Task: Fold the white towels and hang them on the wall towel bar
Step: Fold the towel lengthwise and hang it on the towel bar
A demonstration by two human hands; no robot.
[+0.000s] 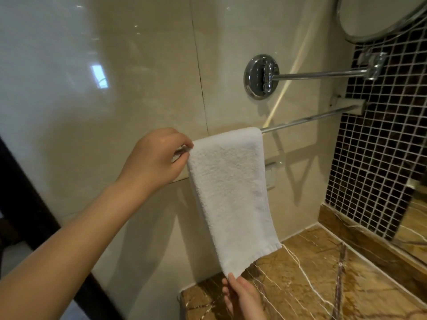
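A folded white towel (228, 192) hangs over the chrome wall towel bar (307, 120) on the beige tiled wall. My left hand (157, 158) is up at the bar and pinches the towel's top left edge where it drapes over. Down at the bottom of the view, my right hand (242, 296) pinches the towel's lower left corner. The bar's left part is hidden behind the towel and my left hand; its right part is bare up to the bracket (351, 105).
A brown marble counter (312, 280) lies below the towel. Above the bar, a chrome swing arm (312, 76) on a round wall mount carries a round mirror (379, 17). Dark mosaic tiles (379, 158) cover the right wall. A dark door frame (34, 211) stands at left.
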